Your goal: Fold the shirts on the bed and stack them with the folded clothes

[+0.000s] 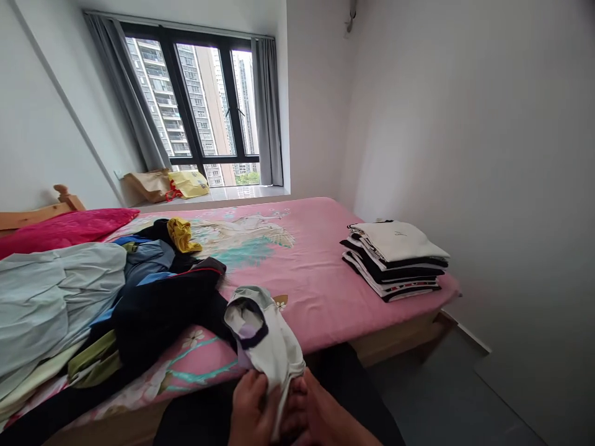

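Note:
A white garment with a dark-trimmed neck opening [263,334] hangs over the near edge of the bed, pink sheet [316,279] under it. At the bottom of the view my left hand [248,409] and my right hand [320,415] both grip the garment's lower end, fingers closed on the cloth. Left of the garment lies a heap of unfolded clothes [153,297], mostly black and blue, with a yellow piece [182,234] on top. A neat stack of folded shirts [395,257] sits at the bed's right corner.
A pale blue-grey garment [51,297] and a red pillow [65,228] lie at the left. Paper and yellow bags [167,184] rest on the windowsill. A white wall runs along the right, with grey floor [441,396] beside the bed.

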A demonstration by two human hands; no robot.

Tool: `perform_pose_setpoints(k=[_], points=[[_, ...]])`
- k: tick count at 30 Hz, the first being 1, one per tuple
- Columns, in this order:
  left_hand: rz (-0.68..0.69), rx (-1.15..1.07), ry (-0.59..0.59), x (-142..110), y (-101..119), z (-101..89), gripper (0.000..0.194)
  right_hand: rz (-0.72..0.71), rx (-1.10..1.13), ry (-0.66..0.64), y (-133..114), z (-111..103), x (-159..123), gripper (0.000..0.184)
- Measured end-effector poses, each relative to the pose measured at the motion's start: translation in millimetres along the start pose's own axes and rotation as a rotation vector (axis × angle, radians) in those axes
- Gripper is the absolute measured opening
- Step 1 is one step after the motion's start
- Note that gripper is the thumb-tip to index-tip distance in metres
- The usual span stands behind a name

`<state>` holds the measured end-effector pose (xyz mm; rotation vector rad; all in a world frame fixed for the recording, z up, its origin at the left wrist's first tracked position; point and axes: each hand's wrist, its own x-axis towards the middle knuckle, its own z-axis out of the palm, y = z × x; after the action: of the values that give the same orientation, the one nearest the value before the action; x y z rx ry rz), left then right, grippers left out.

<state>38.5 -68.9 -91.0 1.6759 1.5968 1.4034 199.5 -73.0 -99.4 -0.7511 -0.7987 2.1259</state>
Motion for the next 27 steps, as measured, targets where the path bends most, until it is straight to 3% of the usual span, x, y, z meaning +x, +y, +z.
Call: perform_pose_setpoints(k=[3,5,7,9,12,14,16,19,22,25,27], points=[[0.227,0.027,-0.279,-2,18,-2.0,0.015,-0.054,0.088,-0.043,-10,12,18,0.053],[0.294,0.035,-0.332,-1,24,-10.4,0.019,-0.115,0.04,0.031,-17,16,33,0.038],[0.269,0.012,-0.334,1,25,-22.9,0.021,-0.137,-0.073,0.067,-32,19,50,0.037],[0.137,-0.02,-0.242,4,19,-36.2,0.02,-0.17,-0.217,0.059,-62,25,69,0.043],[-0.077,0.001,-0.031,13,-1,-53.6,0.024,-0.401,-0.418,0.073,-124,47,106,0.048],[-0.126,0.095,0.116,21,-22,-64.2,0.033,-0.622,-0.491,0.082,-160,61,131,0.053],[-0.104,0.235,0.269,32,-46,-76.8,0.046,-0.775,-0.552,0.091,-178,62,154,0.065],[-0.048,0.444,0.525,55,-78,-104.2,0.069,-0.717,-0.769,0.245,-157,26,176,0.07],[-0.149,0.615,0.746,88,-94,-140.4,0.084,-0.585,-1.177,0.428,-95,-38,175,0.065],[-0.346,0.677,0.749,120,-90,-165.6,0.055,-0.635,-1.442,0.43,-36,-86,158,0.05],[-0.359,0.566,0.639,131,-75,-161.2,0.031,-0.677,-1.463,0.435,-15,-98,146,0.042]])
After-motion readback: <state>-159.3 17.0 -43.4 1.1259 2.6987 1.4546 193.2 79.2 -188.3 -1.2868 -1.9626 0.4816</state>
